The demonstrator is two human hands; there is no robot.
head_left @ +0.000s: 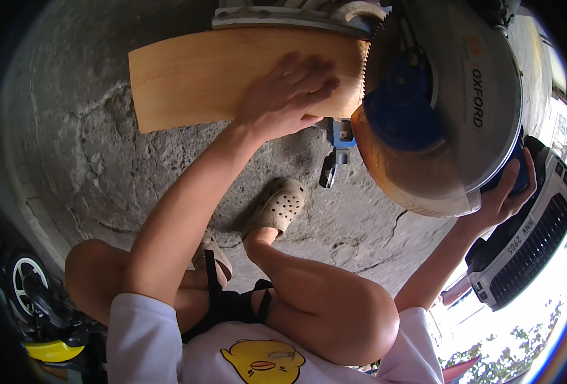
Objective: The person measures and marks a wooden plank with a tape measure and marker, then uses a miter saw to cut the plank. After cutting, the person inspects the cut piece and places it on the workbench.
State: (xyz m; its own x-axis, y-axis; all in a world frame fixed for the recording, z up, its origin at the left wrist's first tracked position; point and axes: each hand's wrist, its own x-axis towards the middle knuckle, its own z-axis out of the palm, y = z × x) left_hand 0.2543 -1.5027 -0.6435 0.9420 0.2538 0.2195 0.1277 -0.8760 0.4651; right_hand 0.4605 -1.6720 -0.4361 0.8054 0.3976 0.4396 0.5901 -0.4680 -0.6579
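Note:
A wooden board (194,83) lies across the base of a miter saw, its long side along the metal fence (283,18). My left hand (290,96) rests on top of the board with fingers outstretched, a little left of the toothed blade (365,70). The board's right end meets the blade's edge; whether the teeth are in the wood I cannot tell. A grey and clear guard (482,83) covers most of the blade. At the right, my right hand (512,192) is wrapped round the saw's blue handle (520,176), partly hidden behind the guard.
A blue and black lever (338,153) sticks out from the saw's base toward me. Below is a rough, cracked concrete floor (136,173), with my clog-clad foot (280,205) close to the saw. A vehicle front (526,243) stands right, and a wheel (27,285) left.

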